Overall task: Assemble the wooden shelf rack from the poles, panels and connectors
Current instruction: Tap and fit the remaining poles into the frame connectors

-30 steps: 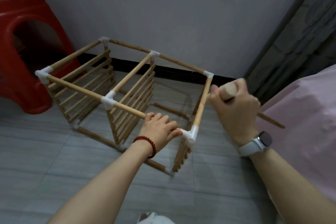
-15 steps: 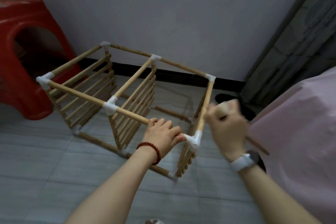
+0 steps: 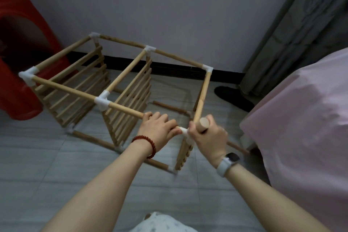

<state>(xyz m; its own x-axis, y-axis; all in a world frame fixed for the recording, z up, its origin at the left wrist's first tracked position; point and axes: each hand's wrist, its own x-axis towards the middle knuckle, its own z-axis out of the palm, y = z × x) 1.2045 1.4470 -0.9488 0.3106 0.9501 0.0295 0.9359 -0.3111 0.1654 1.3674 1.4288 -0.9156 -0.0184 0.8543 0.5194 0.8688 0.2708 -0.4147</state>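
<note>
Rack frame [image 3: 120, 88] of round wooden poles, 3 slatted panels and white plastic connectors stands on grey floor tiles [image 3: 37, 156]. Left hand [image 3: 159, 130] curls over the near top pole; right hand [image 3: 209, 137] grips a round-ended wooden mallet [image 3: 204, 123] at the near corner connector [image 3: 184, 130].

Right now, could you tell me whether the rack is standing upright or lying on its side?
On its side: the rack's slatted panels stand vertically and its long poles run level above the floor.
</note>
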